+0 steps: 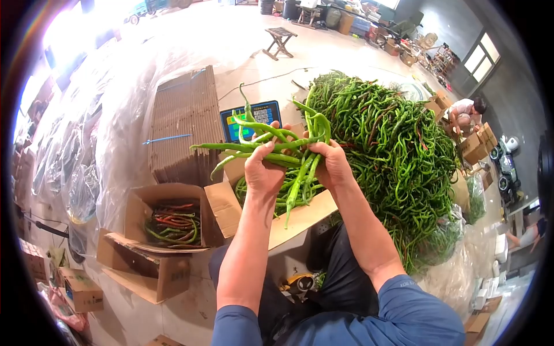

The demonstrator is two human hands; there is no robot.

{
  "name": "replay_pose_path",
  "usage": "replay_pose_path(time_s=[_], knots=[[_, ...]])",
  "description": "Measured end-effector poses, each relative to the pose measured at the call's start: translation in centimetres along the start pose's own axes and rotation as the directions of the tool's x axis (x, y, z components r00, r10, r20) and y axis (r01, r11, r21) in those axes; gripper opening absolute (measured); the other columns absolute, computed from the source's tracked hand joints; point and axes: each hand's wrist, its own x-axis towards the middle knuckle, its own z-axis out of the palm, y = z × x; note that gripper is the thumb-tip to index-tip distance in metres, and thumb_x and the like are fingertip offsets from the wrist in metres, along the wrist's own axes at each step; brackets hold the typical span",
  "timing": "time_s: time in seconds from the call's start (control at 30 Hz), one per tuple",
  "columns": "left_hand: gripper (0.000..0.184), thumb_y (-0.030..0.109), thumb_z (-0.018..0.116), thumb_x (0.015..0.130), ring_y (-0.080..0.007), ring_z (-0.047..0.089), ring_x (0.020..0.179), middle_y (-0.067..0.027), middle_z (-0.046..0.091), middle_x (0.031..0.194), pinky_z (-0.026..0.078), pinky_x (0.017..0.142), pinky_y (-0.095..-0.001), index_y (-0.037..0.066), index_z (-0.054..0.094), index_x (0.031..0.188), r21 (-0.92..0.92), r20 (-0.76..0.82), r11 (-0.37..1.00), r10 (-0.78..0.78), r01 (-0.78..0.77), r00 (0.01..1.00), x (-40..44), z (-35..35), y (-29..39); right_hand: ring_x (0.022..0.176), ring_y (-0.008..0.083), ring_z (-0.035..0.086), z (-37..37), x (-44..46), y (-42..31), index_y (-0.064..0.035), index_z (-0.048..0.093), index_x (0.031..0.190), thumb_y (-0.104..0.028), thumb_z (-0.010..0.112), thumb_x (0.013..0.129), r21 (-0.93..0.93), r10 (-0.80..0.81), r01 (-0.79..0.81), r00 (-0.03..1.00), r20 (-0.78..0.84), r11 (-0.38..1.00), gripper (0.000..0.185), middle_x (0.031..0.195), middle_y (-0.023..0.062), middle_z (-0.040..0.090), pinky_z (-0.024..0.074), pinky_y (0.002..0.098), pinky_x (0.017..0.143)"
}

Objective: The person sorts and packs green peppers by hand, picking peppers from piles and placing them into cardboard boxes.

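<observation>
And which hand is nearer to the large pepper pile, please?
The right hand. In the view, it is just left of the large pepper pile; the left hand is farther left.

From the wearer's own viewpoint, two bare arms reach forward and draw together toward the middle. The left forearm [245, 254] runs almost straight ahead, leaning slightly inward; the right forearm [369, 236] slants inward more sharply. The left hand [266, 171] is curled in a grip, its thumb [264, 151] pointing forward and inward. The right hand [334, 164], just beside it, is also closed in a grip, its thumb [321, 148] reaching toward the left hand. Both hands show their thumb sides; most of the fingers are hidden. Below, the thighs [346, 271] are spread apart.
</observation>
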Motion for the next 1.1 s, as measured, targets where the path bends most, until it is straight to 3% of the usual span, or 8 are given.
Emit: replay_pose_path(time_s=[0.13,0.17,0.27,0.3,0.43,0.63,1.03,1.1], knots=[[0.057,0.013,0.069,0.092,-0.0294,0.055,0.123,-0.0092,0.058,0.127,0.045,0.106,-0.0509,0.012,0.042,0.142,0.044,0.006,0.997,0.068,-0.068,0.998,0.0,0.0,-0.5,0.093,0.0243,0.066,0.5,-0.5,-0.5,0.0062,0.059,0.120,0.004,0.055,0.087,-0.009,0.001,-0.001,0.999,0.032,1.000,0.033,0.104,0.0155,0.066,0.0560,0.0368,0.088],[0.064,0.010,0.076,0.087,-0.0288,0.058,0.119,-0.0096,0.058,0.121,0.050,0.099,-0.0470,0.011,0.042,0.140,0.002,-0.015,0.998,0.069,-0.069,0.998,0.0,0.0,-0.5,0.094,0.0244,0.066,0.5,-0.6,-0.6,0.0061,0.059,0.121,0.004,0.054,0.087,-0.005,-0.002,0.002,0.999,0.046,1.000,0.035,0.104,0.0155,0.066,0.0558,0.0370,0.089],[0.059,0.011,0.072,0.091,-0.0241,0.059,0.112,-0.0103,0.060,0.122,0.049,0.099,-0.0486,0.016,0.043,0.143,0.123,-0.019,0.990,0.066,-0.064,0.998,0.5,-1.3,-0.4,0.095,0.0250,0.066,1.1,-0.9,-0.9,0.0060,0.057,0.126,0.000,0.052,0.087,0.024,-0.017,0.015,0.997,0.078,1.000,0.039,0.105,0.0159,0.067,0.0545,0.0385,0.091],[0.056,0.008,0.074,0.088,-0.0289,0.059,0.115,-0.0098,0.058,0.119,0.052,0.096,-0.0456,0.010,0.046,0.137,0.075,-0.066,0.995,0.070,-0.065,0.995,0.4,-0.7,-0.3,0.095,0.0252,0.066,1.2,-1.1,-0.9,0.0059,0.056,0.128,-0.001,0.051,0.087,0.037,-0.022,0.019,0.996,0.084,0.999,0.041,0.106,0.0160,0.067,0.0540,0.0391,0.092],[0.040,0.011,0.070,0.092,-0.0252,0.061,0.107,-0.0106,0.060,0.115,0.053,0.091,-0.0447,0.010,0.053,0.128,0.027,-0.151,1.000,0.009,-0.004,0.989,0.4,-1.1,0.2,0.097,0.0269,0.066,0.9,-0.6,-0.7,0.0052,0.052,0.133,-0.010,0.049,0.092,0.161,0.034,-0.067,0.978,0.204,0.985,0.044,0.107,0.0157,0.067,0.0498,0.0416,0.096],[0.041,0.013,0.064,0.094,-0.0188,0.062,0.096,-0.0039,0.062,0.102,0.055,0.086,-0.0426,0.015,0.049,0.132,0.006,-0.141,0.997,0.071,-0.071,0.987,0.3,-0.7,0.2,0.095,0.0227,0.065,0.3,-0.5,-1.1,0.0062,0.055,0.129,-0.025,0.056,0.101,0.058,0.058,-0.068,0.985,0.161,0.996,0.042,0.101,0.0129,0.067,0.0506,0.0379,0.092],[0.026,0.021,0.069,0.095,-0.0133,0.056,0.074,-0.0014,0.056,0.089,0.050,0.068,-0.0340,0.010,0.058,0.117,0.028,-0.211,0.999,-0.032,0.039,0.977,0.8,-1.9,0.5,0.090,0.0271,0.062,-0.6,0.1,-1.0,0.0046,0.057,0.114,-0.019,0.057,0.101,0.247,0.157,-0.220,0.955,0.251,0.944,0.027,0.083,0.0088,0.062,0.0518,0.0436,0.088],[0.028,0.021,0.070,0.095,-0.0122,0.054,0.071,-0.0015,0.056,0.087,0.049,0.065,-0.0318,0.010,0.057,0.116,-0.014,-0.184,0.998,-0.065,0.063,0.981,0.9,-2.2,0.7,0.087,0.0263,0.064,-0.3,-0.1,-1.3,0.0033,0.057,0.114,-0.016,0.058,0.101,0.116,0.200,-0.224,0.962,0.186,0.968,0.023,0.082,0.0089,0.062,0.0542,0.0441,0.086]])
